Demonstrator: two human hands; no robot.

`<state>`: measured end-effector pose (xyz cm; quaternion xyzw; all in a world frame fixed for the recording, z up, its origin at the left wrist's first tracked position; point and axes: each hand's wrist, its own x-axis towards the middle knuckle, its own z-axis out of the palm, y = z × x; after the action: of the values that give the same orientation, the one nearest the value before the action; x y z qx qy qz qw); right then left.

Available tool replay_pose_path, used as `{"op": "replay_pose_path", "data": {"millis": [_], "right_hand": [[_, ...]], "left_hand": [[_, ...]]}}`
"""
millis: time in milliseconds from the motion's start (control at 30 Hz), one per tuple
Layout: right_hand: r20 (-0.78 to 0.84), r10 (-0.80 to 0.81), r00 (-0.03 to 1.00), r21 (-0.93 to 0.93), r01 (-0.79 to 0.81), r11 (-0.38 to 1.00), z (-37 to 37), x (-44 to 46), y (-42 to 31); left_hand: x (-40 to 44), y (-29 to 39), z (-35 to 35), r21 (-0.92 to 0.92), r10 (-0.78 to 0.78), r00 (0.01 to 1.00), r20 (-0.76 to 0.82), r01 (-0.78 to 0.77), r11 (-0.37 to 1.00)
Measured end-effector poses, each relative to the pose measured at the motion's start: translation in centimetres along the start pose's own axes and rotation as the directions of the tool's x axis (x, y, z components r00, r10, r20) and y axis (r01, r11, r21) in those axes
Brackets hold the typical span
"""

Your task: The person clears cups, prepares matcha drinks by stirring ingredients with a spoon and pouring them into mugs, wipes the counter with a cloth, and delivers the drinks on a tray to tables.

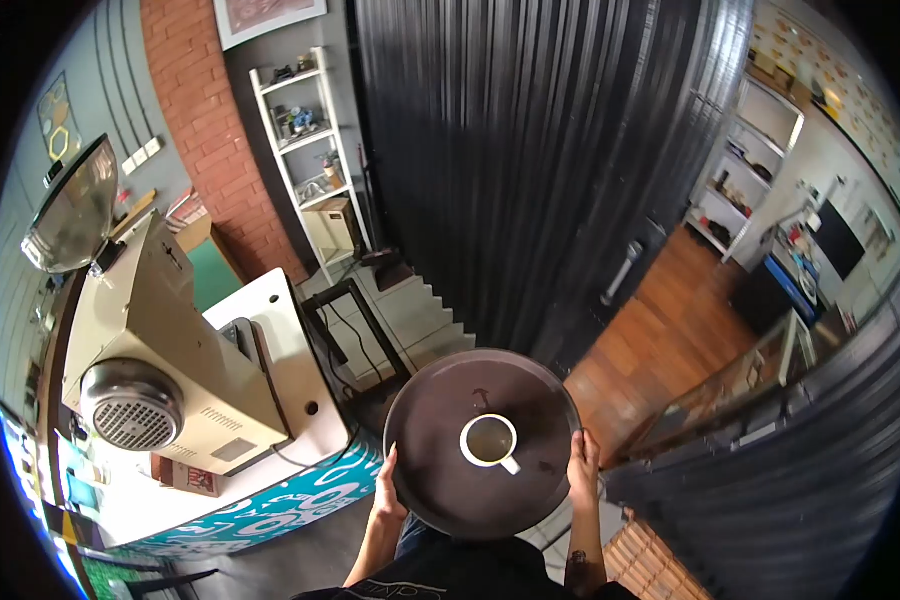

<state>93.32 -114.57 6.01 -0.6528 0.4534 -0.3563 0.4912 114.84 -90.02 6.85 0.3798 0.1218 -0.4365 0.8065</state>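
A round dark brown serving tray [430, 400] is held in front of my body, roughly level. My left hand [388, 486] grips its left rim, and my right hand [583, 466] grips the rim on the right. On the tray, a little right of its middle, stands a white cup [488, 440] with a brownish inside, its handle pointing toward me and to the right. Whether the cup holds liquid is hard to tell. Wet-looking marks show on the tray's surface near the cup. The fingers under the tray are hidden.
A large cream machine [170, 350] with a clear hopper stands on a white counter [280, 330] at left. Black corrugated metal [490, 150] rises ahead, with a door handle [625, 272]. Right of it lies wooden floor [650, 330]. A white shelf [305, 140] stands behind the counter.
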Motion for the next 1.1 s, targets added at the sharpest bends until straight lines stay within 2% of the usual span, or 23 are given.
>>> {"op": "replay_pose_path", "data": {"millis": [33,67,133,200,233,333,400,467,500,533,567,600,633,667,700,733,867,933,967,1033,1067,1100], "right_hand": [[-0.043,-0.024,0.999,0.019,0.025,1.0,1.5,2.4,0.3],[-0.087,-0.044,0.995,0.037,0.047,0.998,2.8,4.6,0.7],[-0.014,-0.004,1.0,0.0,0.004,1.0,4.1,8.1,-0.9],[0.137,0.086,0.987,-0.016,-0.085,0.996,5.8,12.3,-1.9],[0.113,0.039,0.993,0.004,-0.039,0.999,7.2,14.4,-1.2],[0.146,-0.035,0.989,0.018,0.032,0.999,10.9,20.4,-2.5],[0.111,-0.009,0.994,0.011,0.007,1.0,13.0,24.3,-1.4],[0.173,-0.108,0.979,0.005,0.109,0.994,15.5,28.8,-2.4],[0.182,-0.095,0.979,0.01,0.095,0.995,16.4,29.9,-5.3],[0.203,-0.103,0.974,0.006,0.103,0.995,17.6,31.7,-5.4],[0.19,-0.157,0.969,0.022,0.156,0.988,19.2,34.0,-5.6],[0.183,-0.196,0.963,0.033,0.193,0.981,20.5,35.6,-5.7],[0.225,-0.194,0.955,-0.002,0.2,0.98,21.5,37.1,-6.6],[0.261,-0.141,0.955,0.007,0.144,0.99,22.8,38.3,-7.6],[0.263,-0.141,0.954,0.033,0.137,0.99,24.5,39.1,-8.8],[0.266,-0.145,0.953,0.057,0.135,0.989,26.3,40.3,-9.6],[0.337,-0.089,0.937,-0.039,0.109,0.993,33.9,45.6,-7.9],[0.289,0.041,0.957,-0.091,-0.015,0.996,37.9,46.7,-9.7],[0.32,0.031,0.947,-0.088,-0.003,0.996,39.8,47.7,-10.6],[0.423,0.17,0.89,-0.174,-0.104,0.979,43.3,50.2,-12.0],[0.45,0.166,0.877,-0.183,-0.091,0.979,45.4,51.7,-11.7],[0.459,0.112,0.881,-0.142,-0.052,0.989,47.7,53.3,-10.8]], "left_hand": [[1.0,0.0,1.0,-0.058,0.058,0.996,0.061,-0.054,0.997],[2.8,-0.1,1.0,-0.203,0.004,0.996,0.091,0.014,0.979],[6.8,-0.5,-0.1,-0.27,0.059,0.988,0.143,-0.018,0.963],[9.5,-0.2,0.9,-0.335,0.078,0.989,0.125,-0.032,0.942],[10.9,0.1,1.8,-0.386,0.087,0.989,0.116,-0.035,0.922],[16.5,1.3,3.7,-0.396,0.144,0.988,0.058,-0.11,0.912],[19.6,2.8,5.5,-0.405,0.156,0.987,0.037,-0.128,0.905],[23.3,4.9,7.9,-0.41,0.185,0.983,0.016,-0.162,0.898],[25.0,6.1,7.9,-0.421,0.126,0.988,0.092,-0.076,0.904],[26.3,6.4,8.6,-0.437,0.139,0.987,0.08,-0.091,0.895],[27.9,6.9,9.6,-0.303,0.431,0.89,0.148,-0.374,0.877],[30.4,6.5,8.3,-0.172,0.635,0.742,0.215,-0.611,0.773],[32.9,6.1,6.9,-0.062,0.806,0.527,0.27,-0.826,0.56],[35.4,5.7,5.7,-0.007,0.908,0.289,0.303,-0.952,0.305],[35.1,8.2,6.9,-0.197,0.701,0.707,0.087,-0.678,0.708],[35.0,10.6,8.6,-0.465,0.275,0.961,-0.012,-0.248,0.85],[38.9,13.5,7.8,-0.558,0.285,0.949,-0.138,-0.312,0.769],[40.5,15.7,8.4,-0.517,0.328,0.92,-0.214,-0.392,0.761],[41.1,17.0,8.9,-0.467,0.353,0.896,-0.269,-0.441,0.766],[43.6,19.5,9.0,-0.514,0.365,0.892,-0.265,-0.451,0.73],[44.8,20.5,9.1,-0.551,0.36,0.9,-0.246,-0.435,0.712],[45.2,22.8,11.0,-0.528,0.338,0.881,-0.331,-0.47,0.707]]}}
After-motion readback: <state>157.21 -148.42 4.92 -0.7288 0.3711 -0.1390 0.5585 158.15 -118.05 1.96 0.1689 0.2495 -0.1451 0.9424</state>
